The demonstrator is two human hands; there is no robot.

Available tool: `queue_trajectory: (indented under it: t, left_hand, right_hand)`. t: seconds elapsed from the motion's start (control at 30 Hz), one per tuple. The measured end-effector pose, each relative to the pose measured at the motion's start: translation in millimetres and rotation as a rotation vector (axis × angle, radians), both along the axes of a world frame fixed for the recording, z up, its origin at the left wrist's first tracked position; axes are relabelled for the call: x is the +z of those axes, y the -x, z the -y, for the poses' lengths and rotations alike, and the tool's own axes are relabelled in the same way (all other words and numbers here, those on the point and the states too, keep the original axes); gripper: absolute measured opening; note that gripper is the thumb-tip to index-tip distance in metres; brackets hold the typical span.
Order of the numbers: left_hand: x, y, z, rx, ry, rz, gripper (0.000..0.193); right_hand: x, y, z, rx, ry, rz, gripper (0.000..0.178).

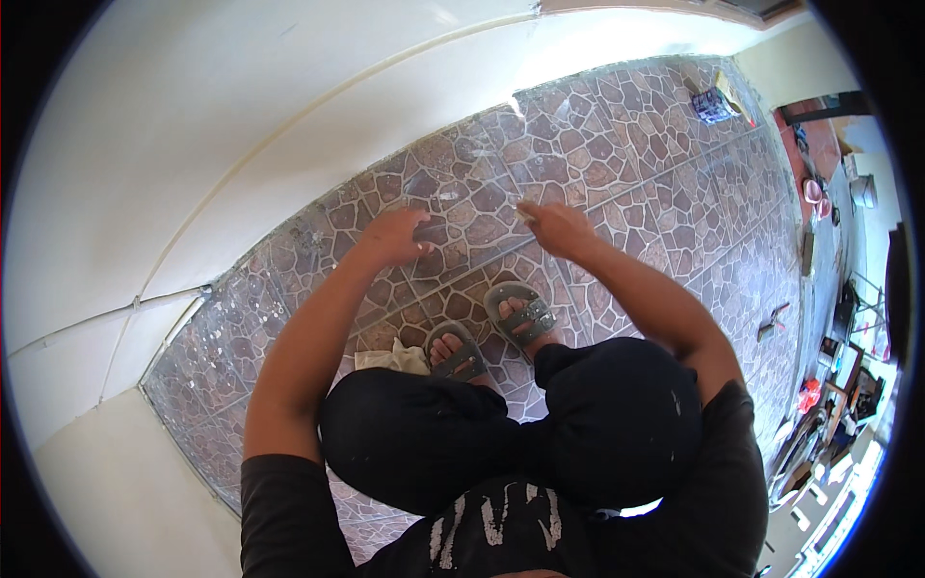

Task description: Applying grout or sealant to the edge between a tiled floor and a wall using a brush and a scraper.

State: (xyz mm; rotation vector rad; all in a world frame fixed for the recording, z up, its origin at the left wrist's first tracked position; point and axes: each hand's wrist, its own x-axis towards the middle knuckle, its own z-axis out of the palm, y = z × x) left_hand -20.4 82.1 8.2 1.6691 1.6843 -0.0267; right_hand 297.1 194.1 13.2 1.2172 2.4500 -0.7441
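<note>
I squat over a floor of stone-patterned tiles point(607, 144) spotted with white marks. My left hand point(393, 237) hovers over the tiles on the left, its fingers apart and curved, with nothing in them. Across from it, my right hand point(563, 229) is closed on a small pale piece point(524, 212); the fingers cover most of it, so its kind is unclear. The two hands are apart, both ahead of my grey sandals point(518, 313). By my left foot lies a crumpled cream cloth point(395, 357).
A white wall point(318, 116) with a thin conduit borders the floor on the left and far side. A blue patterned bag point(713, 104) stands at the far right corner. A small brush-like tool point(774, 321) lies to the right. Beyond it is assorted clutter point(833, 385).
</note>
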Motion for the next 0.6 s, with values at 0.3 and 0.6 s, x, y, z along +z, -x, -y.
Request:
queue_trajectory:
  t: [0.3,0.6]
  left_hand:
    - [25,9,66,-0.135,0.21,-0.11,0.064]
    - [1,-13,101,-0.285,0.251,-0.239,0.081]
  right_hand:
    - [-61,-29,18,-0.226,0.074,-0.161,0.042]
    - [-65,-4,10,-0.297,0.101,-0.165,0.04]
